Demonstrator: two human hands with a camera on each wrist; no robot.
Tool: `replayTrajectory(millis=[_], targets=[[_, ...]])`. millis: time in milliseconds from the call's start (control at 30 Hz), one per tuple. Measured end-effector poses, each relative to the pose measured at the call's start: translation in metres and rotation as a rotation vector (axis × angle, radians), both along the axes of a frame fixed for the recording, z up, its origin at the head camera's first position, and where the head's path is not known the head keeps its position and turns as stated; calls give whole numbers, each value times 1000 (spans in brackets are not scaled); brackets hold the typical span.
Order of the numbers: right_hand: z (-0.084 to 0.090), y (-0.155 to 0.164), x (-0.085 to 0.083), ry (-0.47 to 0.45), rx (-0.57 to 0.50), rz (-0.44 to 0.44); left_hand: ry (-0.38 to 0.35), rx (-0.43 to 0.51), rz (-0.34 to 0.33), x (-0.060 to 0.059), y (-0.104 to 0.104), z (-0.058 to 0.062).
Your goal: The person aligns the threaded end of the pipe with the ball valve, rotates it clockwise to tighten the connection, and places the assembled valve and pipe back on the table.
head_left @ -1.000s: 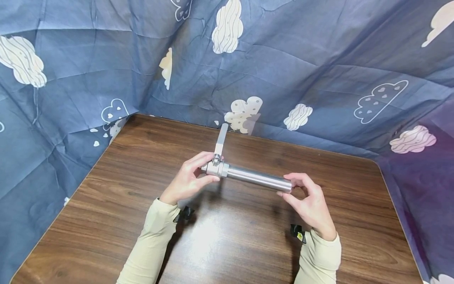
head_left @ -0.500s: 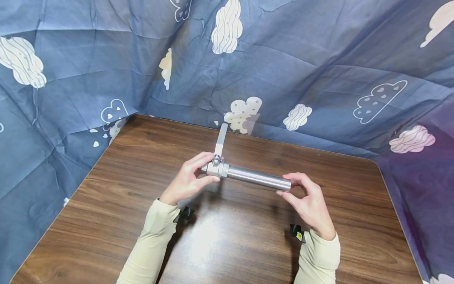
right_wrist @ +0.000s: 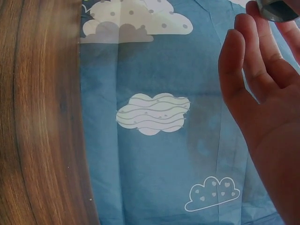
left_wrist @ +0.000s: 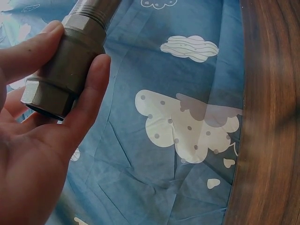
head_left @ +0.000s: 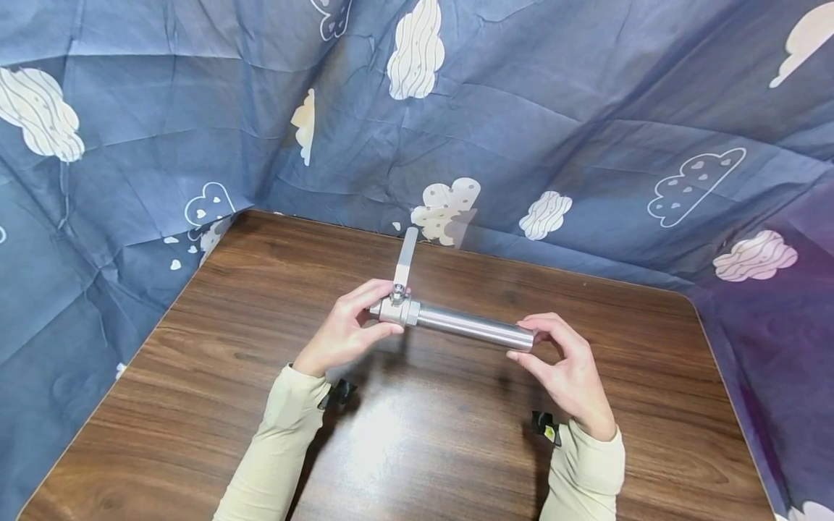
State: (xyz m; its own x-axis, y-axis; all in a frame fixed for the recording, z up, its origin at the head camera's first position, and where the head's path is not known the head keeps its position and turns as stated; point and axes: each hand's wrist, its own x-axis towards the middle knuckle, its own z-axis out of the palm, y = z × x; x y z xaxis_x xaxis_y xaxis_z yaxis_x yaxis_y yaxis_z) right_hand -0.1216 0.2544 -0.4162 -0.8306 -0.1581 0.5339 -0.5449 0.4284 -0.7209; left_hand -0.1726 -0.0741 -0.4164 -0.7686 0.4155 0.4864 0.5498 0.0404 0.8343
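Valve [head_left: 394, 310] and pipe [head_left: 476, 326], silvery and shiny, show joined mid-frame on my head feed, flat pale lever [head_left: 405, 257] pointing up. I see the left hand [head_left: 342, 334] gripping the valve between fingers and thumb; the right hand [head_left: 570, 367] pinches the pipe's free end.

From my head, one view looks forward and down, taking in the tabletop [head_left: 195, 362], my left hand [head_left: 339, 333] and my right hand [head_left: 576, 373] from farther back. Each wrist view looks from close by its own hand toward the cloth [head_left: 554, 108]. All three share the dotted white cloud [head_left: 443, 206].
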Motion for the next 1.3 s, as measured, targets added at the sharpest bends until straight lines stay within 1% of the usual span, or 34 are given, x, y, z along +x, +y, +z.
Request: replayTrajectory(millis=[200, 400, 600, 833, 967, 1133, 1300], targets=[[-2, 1, 1, -24, 42, -23, -3, 3, -1, 0, 0, -1], [-2, 2, 3, -47, 70, -41, 11, 15, -12, 0, 0, -2], [0, 2, 4, -74, 72, -37, -10, 4, -6, 1, 0, -1], [-1, 1, 4, -41, 111, -51, -15, 4, -4, 1, 0, -1], [0, 1, 4, -55, 122, -55, -26, 10, -12, 1, 0, -1], [3, 1, 5, -80, 118, -52, -23, 0, -1, 1, 0, 0], [4, 1, 5, -123, 77, -19, -22, -1, -4, 1, 0, 0]])
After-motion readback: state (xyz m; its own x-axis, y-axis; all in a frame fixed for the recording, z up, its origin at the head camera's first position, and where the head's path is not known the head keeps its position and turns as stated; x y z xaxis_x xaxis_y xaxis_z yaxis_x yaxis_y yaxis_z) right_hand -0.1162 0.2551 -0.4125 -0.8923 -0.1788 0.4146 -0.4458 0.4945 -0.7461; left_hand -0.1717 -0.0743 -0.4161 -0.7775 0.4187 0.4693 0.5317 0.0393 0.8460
